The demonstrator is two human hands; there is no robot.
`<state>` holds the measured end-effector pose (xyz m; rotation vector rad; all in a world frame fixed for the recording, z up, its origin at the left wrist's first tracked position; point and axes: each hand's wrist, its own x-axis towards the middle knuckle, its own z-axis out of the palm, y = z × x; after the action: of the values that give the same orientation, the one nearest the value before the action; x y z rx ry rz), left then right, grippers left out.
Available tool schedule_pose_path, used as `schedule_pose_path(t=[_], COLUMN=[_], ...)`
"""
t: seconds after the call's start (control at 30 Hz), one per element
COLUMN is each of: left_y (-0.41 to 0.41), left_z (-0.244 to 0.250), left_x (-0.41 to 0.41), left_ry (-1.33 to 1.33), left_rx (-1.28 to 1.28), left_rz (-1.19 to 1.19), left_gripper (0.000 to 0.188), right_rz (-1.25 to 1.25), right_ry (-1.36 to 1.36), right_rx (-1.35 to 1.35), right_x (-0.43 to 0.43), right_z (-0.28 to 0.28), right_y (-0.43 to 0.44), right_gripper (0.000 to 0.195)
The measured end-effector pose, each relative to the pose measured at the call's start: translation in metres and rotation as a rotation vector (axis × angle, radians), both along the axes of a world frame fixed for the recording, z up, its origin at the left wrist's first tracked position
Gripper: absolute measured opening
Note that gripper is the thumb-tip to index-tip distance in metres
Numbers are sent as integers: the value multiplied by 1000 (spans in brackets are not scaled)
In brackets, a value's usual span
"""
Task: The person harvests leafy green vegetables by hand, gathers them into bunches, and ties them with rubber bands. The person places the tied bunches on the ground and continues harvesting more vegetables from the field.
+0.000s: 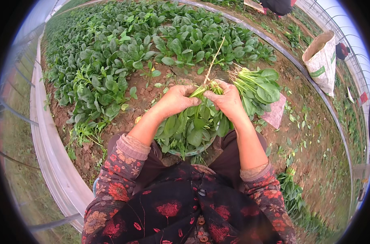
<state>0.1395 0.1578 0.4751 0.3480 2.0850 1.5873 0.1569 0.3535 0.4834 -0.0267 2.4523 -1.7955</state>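
Both hands grip a bunch of spinach (pixel 195 134) by its pale stem ends, with the leaves hanging down toward me. My left hand (pixel 180 99) closes around the stems from one side, thumb pointing inward. Opposite it, my right hand (pixel 226 97) pinches the stems with thumb and fingers. A thin dry straw (pixel 215 58) sticks up from between the hands; whether it circles the stems is hidden by the fingers. Beneath the leaves, between my knees, shows the rim of a patterned basin (pixel 192 153). Just beyond my right hand lies another spinach bundle (pixel 258 85), roots facing away.
Dense spinach plants (pixel 111 52) grow ahead and left. A pinkish flat piece (pixel 274 111) lies under the right-hand bundle. Further right are a dark hose (pixel 290 58) and a white woven sack (pixel 320 65). More bundled greens (pixel 290 189) lie by my right elbow. Plastic sheeting (pixel 50 137) edges the left.
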Motion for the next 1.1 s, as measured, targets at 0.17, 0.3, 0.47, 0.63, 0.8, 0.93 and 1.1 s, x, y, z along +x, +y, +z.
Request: schedule_pose_path(t=[0.17,0.3,0.47,0.63,0.8,0.93,1.1], left_y=[-9,-7,-21,-19,14,20,10], left_z=[-9,-3,-2,-3,12,13,-7], left_x=[-5,-7,-9,-5,13,23,7], left_ry=[-40,-108,-24,104,438,452,348], left_rx=[8,-15,-76,-17,-447,-232,-90], left_rz=[-52,-67,-60,60,134,171,240], left_gripper=[37,38,39,43,45,47,31], right_rz=[53,-37,-245,7,-52,-107,-129], right_ry=[89,400,343,-143,-26,-4,-97], right_rx=[164,410,454,122,-271,-571,-547], right_x=[3,-5,-12,5,7,2,5], right_z=[0,-28,-17,7,-3,-10,-8], right_y=[2,11,26,-2,-26,-18,-15], right_gripper=[25,29,37,42,37,30,26])
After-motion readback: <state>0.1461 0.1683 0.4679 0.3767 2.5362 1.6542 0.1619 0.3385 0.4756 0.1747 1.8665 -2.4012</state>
